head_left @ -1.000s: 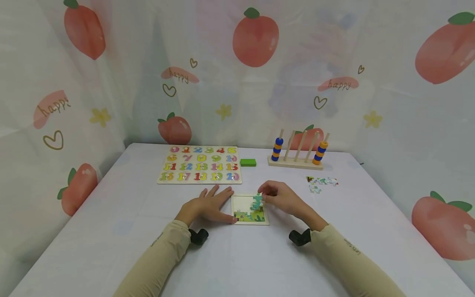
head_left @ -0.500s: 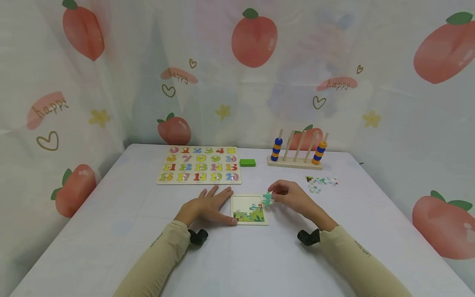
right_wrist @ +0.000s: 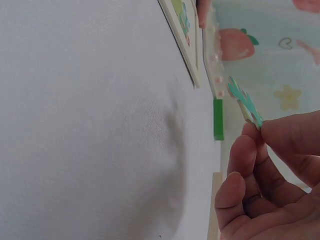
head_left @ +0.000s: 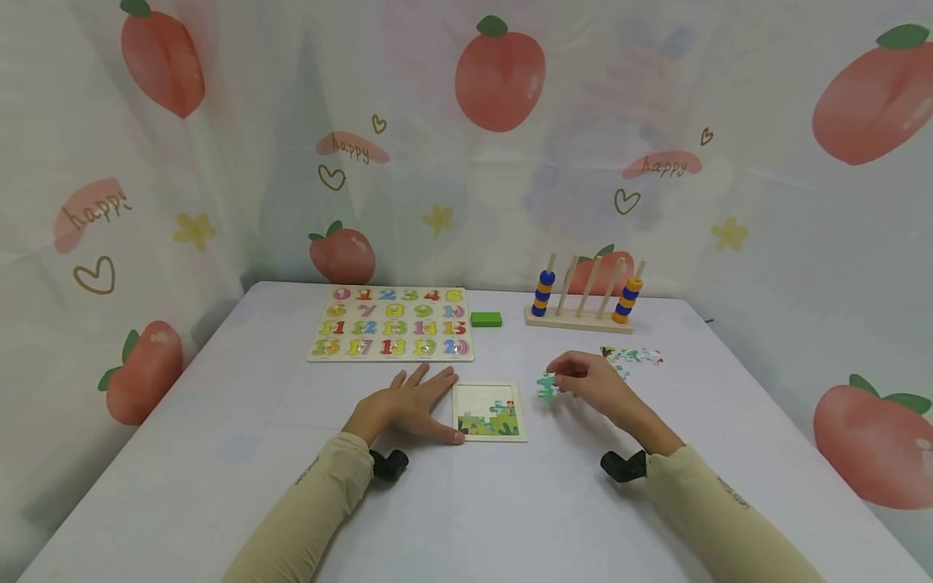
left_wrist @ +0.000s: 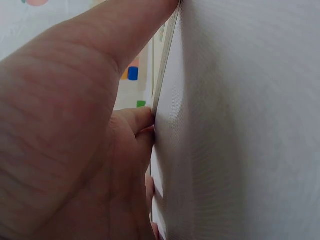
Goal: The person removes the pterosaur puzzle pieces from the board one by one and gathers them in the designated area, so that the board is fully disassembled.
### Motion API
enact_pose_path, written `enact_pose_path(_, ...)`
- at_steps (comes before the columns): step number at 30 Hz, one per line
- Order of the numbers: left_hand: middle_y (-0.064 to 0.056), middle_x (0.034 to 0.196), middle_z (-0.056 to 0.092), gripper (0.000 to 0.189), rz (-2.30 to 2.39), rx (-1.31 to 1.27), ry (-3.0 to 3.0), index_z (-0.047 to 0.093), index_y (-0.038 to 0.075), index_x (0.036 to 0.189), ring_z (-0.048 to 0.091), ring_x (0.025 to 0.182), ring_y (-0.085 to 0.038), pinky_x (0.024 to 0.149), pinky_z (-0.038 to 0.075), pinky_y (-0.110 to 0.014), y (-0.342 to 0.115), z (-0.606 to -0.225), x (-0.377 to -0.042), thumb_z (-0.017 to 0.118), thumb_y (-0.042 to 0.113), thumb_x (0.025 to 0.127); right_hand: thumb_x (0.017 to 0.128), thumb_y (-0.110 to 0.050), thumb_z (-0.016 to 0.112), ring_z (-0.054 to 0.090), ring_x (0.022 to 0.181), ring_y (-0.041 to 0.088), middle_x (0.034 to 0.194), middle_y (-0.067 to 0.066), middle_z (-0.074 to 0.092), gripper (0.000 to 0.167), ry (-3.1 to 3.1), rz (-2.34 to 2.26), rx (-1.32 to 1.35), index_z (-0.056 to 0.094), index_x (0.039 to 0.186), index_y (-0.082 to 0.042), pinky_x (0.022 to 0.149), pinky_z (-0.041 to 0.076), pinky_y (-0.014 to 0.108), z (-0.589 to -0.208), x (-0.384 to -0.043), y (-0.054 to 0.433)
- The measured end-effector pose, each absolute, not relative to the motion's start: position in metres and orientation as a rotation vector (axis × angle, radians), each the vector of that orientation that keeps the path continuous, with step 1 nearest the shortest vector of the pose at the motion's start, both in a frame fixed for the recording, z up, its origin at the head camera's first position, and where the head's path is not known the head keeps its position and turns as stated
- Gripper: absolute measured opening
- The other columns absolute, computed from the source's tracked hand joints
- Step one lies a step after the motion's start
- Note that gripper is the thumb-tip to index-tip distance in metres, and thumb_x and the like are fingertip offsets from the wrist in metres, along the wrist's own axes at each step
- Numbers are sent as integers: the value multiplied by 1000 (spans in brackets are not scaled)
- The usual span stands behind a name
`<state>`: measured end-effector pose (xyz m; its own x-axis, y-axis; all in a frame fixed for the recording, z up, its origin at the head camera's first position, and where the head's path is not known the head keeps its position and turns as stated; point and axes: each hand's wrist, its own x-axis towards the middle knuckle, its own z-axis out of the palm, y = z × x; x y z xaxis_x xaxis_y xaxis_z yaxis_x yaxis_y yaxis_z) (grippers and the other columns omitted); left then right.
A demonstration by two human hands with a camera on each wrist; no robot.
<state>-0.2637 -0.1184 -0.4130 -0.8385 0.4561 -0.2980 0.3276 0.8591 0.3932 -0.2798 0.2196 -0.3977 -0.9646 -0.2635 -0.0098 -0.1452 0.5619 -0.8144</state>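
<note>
In the head view my right hand point(head_left: 596, 387) pinches a teal and white jigsaw piece point(head_left: 547, 387) between thumb and fingers, to the right of the puzzle frame. The right wrist view shows this jigsaw piece point(right_wrist: 245, 103) held up off the table. My left hand point(head_left: 410, 406) lies spread on the table, its thumb touching the lower left corner of the light wooden puzzle frame point(head_left: 521, 411). Joined green pieces point(head_left: 487, 424) fill the lower part of that frame, rising higher at the right; its upper left shows bare backing.
Loose jigsaw pieces point(head_left: 641, 355) lie at the right, partly behind my right hand. A number board point(head_left: 394, 328) stands at the back left beside a green block point(head_left: 486, 320). Toward the back right is a peg stand point(head_left: 579, 321) with blue and orange beads.
My right hand has moved right with the teal jigsaw piece, from over the puzzle frame to beside it. The left hand has stayed in place.
</note>
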Motion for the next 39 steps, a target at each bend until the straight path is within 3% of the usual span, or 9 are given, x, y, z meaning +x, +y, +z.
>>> enact_pose_path(14, 4, 180, 13, 110, 463, 588, 2648, 25, 20, 172, -2, 165, -30, 130, -3, -57, -122, -410, -265, 77, 67, 88, 107, -9, 63, 64, 100, 32, 113, 13, 73, 25, 2676, -1448, -308, 67, 128, 4, 82, 56, 38, -391, -282, 241)
enact_pose_path(30, 4, 179, 15, 108, 482, 572, 2652, 26, 20, 172, -1, 165, -30, 130, -1, -58, -124, -411, -262, 77, 66, 89, 108, -11, 63, 66, 93, 18, 115, 12, 73, 29, 2647, -1587, -230, 66, 127, 10, 78, 56, 28, -395, -286, 264)
enact_pose_path(39, 5, 179, 16, 109, 479, 587, 2666, 27, 22, 172, -1, 165, -29, 130, 0, -57, -117, -418, -264, 77, 68, 87, 110, -14, 60, 64, 98, 22, 120, 16, 71, 32, 2685, -1553, -163, 64, 131, 11, 80, 56, 27, -397, -282, 280)
